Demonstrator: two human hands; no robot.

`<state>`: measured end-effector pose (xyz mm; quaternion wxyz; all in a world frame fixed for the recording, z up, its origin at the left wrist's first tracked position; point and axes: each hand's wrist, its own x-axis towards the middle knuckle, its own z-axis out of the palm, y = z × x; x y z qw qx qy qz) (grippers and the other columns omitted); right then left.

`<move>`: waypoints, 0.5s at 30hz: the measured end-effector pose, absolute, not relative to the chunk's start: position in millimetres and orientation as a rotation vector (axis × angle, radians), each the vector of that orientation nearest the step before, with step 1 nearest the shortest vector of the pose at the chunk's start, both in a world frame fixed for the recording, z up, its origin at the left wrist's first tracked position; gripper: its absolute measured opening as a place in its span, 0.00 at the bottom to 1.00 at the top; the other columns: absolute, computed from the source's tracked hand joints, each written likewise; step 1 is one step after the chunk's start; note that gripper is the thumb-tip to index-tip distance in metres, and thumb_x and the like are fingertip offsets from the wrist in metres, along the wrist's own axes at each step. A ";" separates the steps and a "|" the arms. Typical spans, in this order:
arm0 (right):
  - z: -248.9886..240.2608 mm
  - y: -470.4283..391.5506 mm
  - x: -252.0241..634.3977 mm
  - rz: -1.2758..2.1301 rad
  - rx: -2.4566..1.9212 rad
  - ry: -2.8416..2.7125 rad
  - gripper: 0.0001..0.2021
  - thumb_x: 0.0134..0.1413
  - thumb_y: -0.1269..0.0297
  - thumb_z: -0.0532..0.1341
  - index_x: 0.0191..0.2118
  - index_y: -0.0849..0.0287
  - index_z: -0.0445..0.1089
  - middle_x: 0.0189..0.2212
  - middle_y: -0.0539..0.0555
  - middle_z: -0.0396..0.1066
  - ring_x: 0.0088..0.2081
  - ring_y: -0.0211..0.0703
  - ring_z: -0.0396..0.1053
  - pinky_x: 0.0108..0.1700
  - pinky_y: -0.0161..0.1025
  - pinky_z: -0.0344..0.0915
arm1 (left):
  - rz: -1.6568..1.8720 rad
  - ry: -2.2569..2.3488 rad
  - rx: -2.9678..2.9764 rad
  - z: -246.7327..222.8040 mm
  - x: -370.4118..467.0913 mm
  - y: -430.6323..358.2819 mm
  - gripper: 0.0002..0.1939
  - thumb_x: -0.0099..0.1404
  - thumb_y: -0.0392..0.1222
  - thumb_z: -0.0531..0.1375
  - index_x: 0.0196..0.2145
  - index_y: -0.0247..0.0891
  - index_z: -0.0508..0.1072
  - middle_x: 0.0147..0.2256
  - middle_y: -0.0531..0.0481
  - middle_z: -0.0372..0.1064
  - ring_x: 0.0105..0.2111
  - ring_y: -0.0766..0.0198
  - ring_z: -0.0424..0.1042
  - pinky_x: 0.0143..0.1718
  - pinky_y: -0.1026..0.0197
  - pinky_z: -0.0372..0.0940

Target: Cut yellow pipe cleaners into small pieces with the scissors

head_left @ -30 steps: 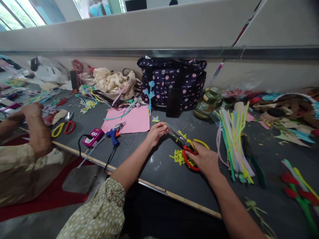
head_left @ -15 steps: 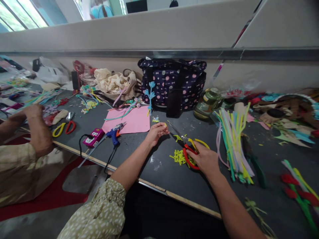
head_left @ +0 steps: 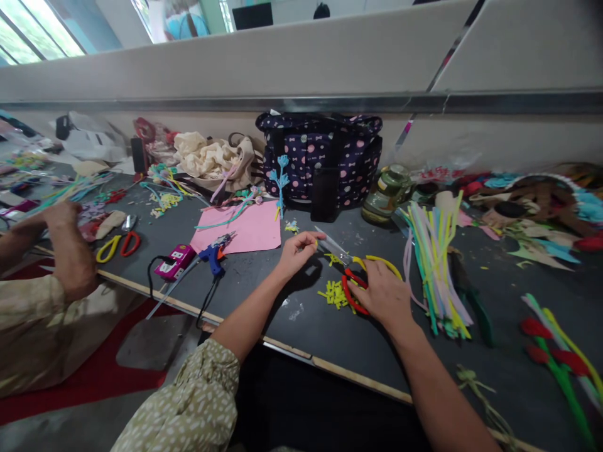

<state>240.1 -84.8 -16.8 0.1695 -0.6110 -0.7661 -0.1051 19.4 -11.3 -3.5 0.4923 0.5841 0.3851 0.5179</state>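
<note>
In my right hand (head_left: 384, 292) is a pair of scissors (head_left: 347, 258) with one red and one yellow handle, my fingers through the loops. The blades point up and left, their tips close by the fingertips of my left hand (head_left: 298, 252). Thumb and forefinger of that hand are pinched on a small yellow piece of pipe cleaner (head_left: 316, 242), mostly hidden by the fingers. Below the blades lies a pile of short yellow cut pieces (head_left: 335, 294). A few more bits (head_left: 335, 258) lie beside the blades.
To the right is a bundle of pastel pipe cleaners (head_left: 436, 263). A pink sheet (head_left: 254, 229), a blue glue gun (head_left: 214, 257) and a purple box (head_left: 176, 260) lie left. Behind stand a dotted bag (head_left: 301, 150), a phone (head_left: 324, 194) and a green jar (head_left: 384, 194). Another person's arm (head_left: 70, 245) rests far left.
The scissors have shifted slightly, with their tips now nearer my left fingertips. My left hand has turned a little and keeps its pinch. The whole view has moved slightly.
</note>
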 end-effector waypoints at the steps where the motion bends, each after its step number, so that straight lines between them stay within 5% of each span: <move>1: -17.2 -84.9 240.8 -0.297 -1.733 -2.177 0.25 0.57 0.46 0.54 0.49 0.62 0.66 0.41 0.59 0.71 0.39 0.46 0.68 0.34 0.38 0.56 | 1.240 0.940 1.466 -6.2 19.4 -9.7 0.04 0.56 0.37 0.59 0.25 0.36 0.68 0.44 0.43 0.73 0.38 0.62 0.69 0.38 0.61 0.60; 8: -23.9 -82.4 246.7 -0.280 -1.720 -2.098 0.25 0.57 0.44 0.53 0.48 0.61 0.68 0.38 0.58 0.72 0.38 0.46 0.68 0.35 0.38 0.56 | 1.329 1.211 1.425 -24.4 5.3 11.1 0.05 0.56 0.39 0.57 0.27 0.35 0.67 0.47 0.43 0.72 0.24 0.71 0.64 0.25 0.66 0.58; 15: -28.4 -78.0 253.7 -0.302 -1.735 -2.011 0.25 0.55 0.43 0.56 0.47 0.60 0.68 0.37 0.56 0.73 0.37 0.45 0.68 0.35 0.38 0.57 | 1.429 1.260 1.242 -26.3 2.3 16.2 0.08 0.56 0.43 0.59 0.28 0.37 0.66 0.28 0.50 0.73 0.18 0.73 0.59 0.19 0.68 0.55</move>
